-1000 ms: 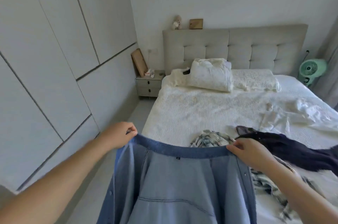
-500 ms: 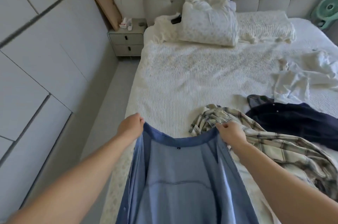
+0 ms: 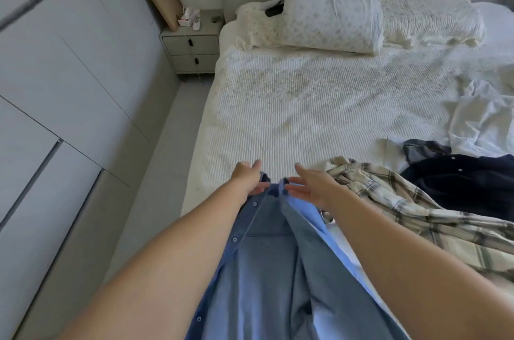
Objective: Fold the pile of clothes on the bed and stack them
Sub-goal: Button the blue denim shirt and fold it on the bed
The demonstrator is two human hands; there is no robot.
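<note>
Pinching one collar end of the blue shirt (image 3: 267, 270), the left hand (image 3: 247, 177) meets the right hand (image 3: 313, 186). The right's fingers lie fairly straight on the other end; can't tell if it really clamps. The collar ends are brought together, probably to line up the fronts for a fold. The shirt hangs over the near edge of the bed (image 3: 306, 106). A plaid shirt (image 3: 395, 200), a navy garment (image 3: 467, 181) and a white garment (image 3: 484, 117) lie loose to the right.

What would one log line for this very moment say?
step: fold blue shirt | left hand: pinches collar | right hand: pinches collar | waiting on bed: plaid shirt, navy shirt
</note>
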